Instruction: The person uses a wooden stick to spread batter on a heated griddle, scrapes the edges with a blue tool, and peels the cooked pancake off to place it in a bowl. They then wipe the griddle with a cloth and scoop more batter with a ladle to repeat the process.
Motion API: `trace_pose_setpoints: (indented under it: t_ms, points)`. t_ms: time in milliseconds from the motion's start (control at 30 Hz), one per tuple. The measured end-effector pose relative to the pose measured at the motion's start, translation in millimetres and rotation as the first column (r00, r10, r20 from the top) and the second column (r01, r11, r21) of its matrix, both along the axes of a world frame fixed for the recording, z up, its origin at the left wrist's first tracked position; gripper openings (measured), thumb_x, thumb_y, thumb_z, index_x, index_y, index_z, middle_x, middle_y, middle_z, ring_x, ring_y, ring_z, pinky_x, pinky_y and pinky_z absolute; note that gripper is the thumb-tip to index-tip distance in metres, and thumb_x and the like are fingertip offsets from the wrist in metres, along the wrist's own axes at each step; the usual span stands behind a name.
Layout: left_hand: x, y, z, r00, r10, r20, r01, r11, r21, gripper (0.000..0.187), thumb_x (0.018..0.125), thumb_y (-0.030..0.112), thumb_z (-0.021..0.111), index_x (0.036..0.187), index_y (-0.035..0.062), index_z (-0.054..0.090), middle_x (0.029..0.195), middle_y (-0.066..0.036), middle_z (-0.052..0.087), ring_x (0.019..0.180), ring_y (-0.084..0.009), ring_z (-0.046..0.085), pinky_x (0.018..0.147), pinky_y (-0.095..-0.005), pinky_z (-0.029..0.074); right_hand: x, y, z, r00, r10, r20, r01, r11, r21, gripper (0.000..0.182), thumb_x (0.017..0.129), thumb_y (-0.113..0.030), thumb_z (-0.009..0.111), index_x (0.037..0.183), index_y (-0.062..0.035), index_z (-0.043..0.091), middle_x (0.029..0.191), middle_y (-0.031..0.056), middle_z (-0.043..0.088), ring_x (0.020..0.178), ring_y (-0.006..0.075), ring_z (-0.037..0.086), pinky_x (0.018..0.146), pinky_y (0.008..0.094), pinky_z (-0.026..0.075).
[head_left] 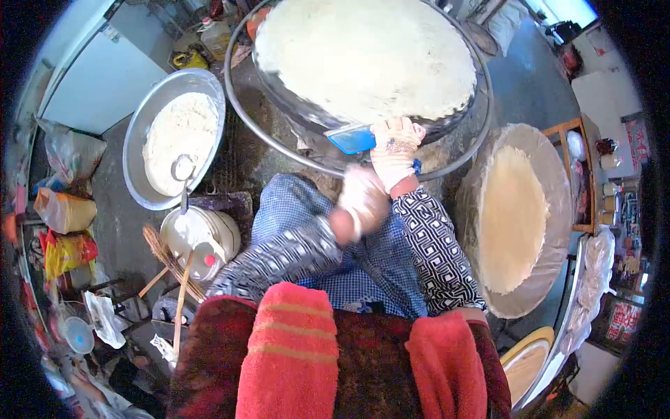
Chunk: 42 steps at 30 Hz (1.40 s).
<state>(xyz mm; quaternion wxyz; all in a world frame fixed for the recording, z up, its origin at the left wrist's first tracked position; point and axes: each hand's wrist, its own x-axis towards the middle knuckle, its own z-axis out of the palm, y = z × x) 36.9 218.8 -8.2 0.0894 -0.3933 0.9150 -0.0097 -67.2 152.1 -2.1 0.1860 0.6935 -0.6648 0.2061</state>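
Observation:
My right hand [396, 150], in a whitish glove, is closed on a blue scraper [354, 139] at the near edge of a large round griddle [307, 119]. A wide pale sheet of batter [370, 56] covers most of the griddle's top. My left hand [363, 201], also gloved, is just below and left of the right wrist. Motion smears its fingers, so I cannot make out their shape or anything in them. A metal ring [255, 131] runs around the griddle.
Left stands a metal basin [132, 157] of pale batter with a ladle [183, 171] in it. Below it are a white bucket [227, 227] and a straw brush [162, 246]. Right, a thin round flatbread [513, 220] lies on a wide round tray [478, 181]. A glass-sided cabinet [588, 174] stands beyond.

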Motion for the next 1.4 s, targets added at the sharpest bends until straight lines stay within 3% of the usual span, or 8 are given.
trace_pose_setpoints:
  t_ms: [67, 133, 233, 367, 767, 967, 1067, 1400]
  points:
    - [-29, 52, -18, 0.892, -0.42, -0.17, 0.451, 0.786, 0.423, 0.018, 0.077, 0.032, 0.062, 0.084, 0.0178, 0.07, 0.086, -0.005, 0.066, 0.087, -0.0258, 0.062, 0.087, -0.0508, 0.042, -1, -2, -2, 0.999, 0.038, 0.016, -0.038, 0.999, -0.008, 0.011, 0.069, -0.022, 0.062, 0.08, -0.022, 0.064, 0.086, 0.0013, 0.06, 0.091, 0.0231, 0.055, 0.08, 0.0456, 0.034]
    - [11, 86, 4, 0.655, -0.387, -0.649, 0.59, 0.799, 0.119, 0.034, 0.081, 0.041, 0.058, 0.1, 0.013, 0.063, 0.101, -0.011, 0.059, 0.102, -0.0297, 0.057, 0.1, -0.061, 0.032, -6, -2, -6, 1.0, 0.023, -0.01, -0.023, 1.0, -0.017, 0.01, 0.069, -0.02, 0.061, 0.079, -0.0218, 0.064, 0.085, 0.0015, 0.061, 0.091, 0.023, 0.055, 0.08, 0.045, 0.034]
    - [74, 51, 53, 0.879, -0.172, -0.446, 0.356, 0.857, 0.372, 0.043, 0.075, 0.041, 0.065, 0.104, 0.0086, 0.062, 0.11, -0.012, 0.058, 0.116, -0.0302, 0.05, 0.104, -0.0565, 0.026, -6, 1, -8, 0.999, 0.035, 0.007, -0.035, 0.999, -0.042, 0.009, 0.071, -0.018, 0.06, 0.078, -0.0214, 0.064, 0.083, 0.0013, 0.061, 0.09, 0.0228, 0.055, 0.08, 0.0446, 0.034]
    - [155, 62, -24, 0.961, 0.109, -0.252, -0.043, 0.966, 0.255, 0.068, 0.083, 0.055, 0.055, 0.133, 0.0081, 0.049, 0.142, -0.02, 0.038, 0.135, -0.0397, 0.03, 0.105, -0.0671, 0.016, 0, 13, 2, 1.0, 0.022, -0.02, -0.021, 0.998, 0.058, 0.011, 0.072, -0.02, 0.059, 0.081, -0.0181, 0.065, 0.086, 0.0031, 0.062, 0.09, 0.024, 0.056, 0.08, 0.0459, 0.034]
    - [152, 51, -27, 0.953, 0.139, -0.27, -0.082, 0.974, 0.21, 0.064, 0.086, 0.055, 0.052, 0.134, 0.0137, 0.049, 0.144, -0.018, 0.038, 0.136, -0.0396, 0.031, 0.107, -0.0652, 0.016, -5, 5, -1, 0.994, -0.044, -0.099, 0.043, 0.999, -0.008, 0.008, 0.068, -0.024, 0.063, 0.076, -0.0232, 0.064, 0.083, 0.0006, 0.063, 0.088, 0.0233, 0.059, 0.077, 0.0463, 0.036]
    - [170, 32, -29, 0.671, 0.32, -0.669, -0.18, 0.945, 0.273, 0.051, 0.086, 0.03, 0.061, 0.129, 0.0046, 0.05, 0.134, -0.022, 0.046, 0.127, -0.0387, 0.041, 0.107, -0.0527, 0.029, -6, 4, 4, 0.998, -0.011, -0.065, 0.008, 0.999, -0.049, 0.013, 0.062, -0.02, 0.064, 0.074, -0.0232, 0.063, 0.08, 0.0012, 0.063, 0.085, 0.0237, 0.06, 0.072, 0.0428, 0.038]
    - [196, -18, -16, 0.624, 0.165, -0.764, -0.268, 0.963, -0.011, 0.042, 0.085, 0.018, 0.059, 0.123, 0.0032, 0.053, 0.124, -0.023, 0.053, 0.115, -0.0416, 0.05, 0.1, -0.0474, 0.039, -5, 2, 5, 0.999, 0.02, -0.051, -0.022, 0.999, -0.036, 0.012, 0.062, -0.019, 0.064, 0.074, -0.0232, 0.061, 0.078, 0.0008, 0.062, 0.082, 0.0231, 0.059, 0.071, 0.0428, 0.037]
    - [293, -210, -4, 0.972, 0.0, -0.236, -0.052, 0.975, -0.215, 0.044, 0.092, 0.027, 0.053, 0.129, 0.0038, 0.051, 0.138, -0.017, 0.045, 0.133, -0.0353, 0.036, 0.112, -0.0492, 0.024, 2, 4, 19, 0.995, 0.093, 0.036, -0.093, 0.996, 0.009, 0.009, 0.067, -0.018, 0.06, 0.076, -0.0195, 0.061, 0.082, 0.0032, 0.059, 0.085, 0.0247, 0.055, 0.076, 0.0425, 0.034]
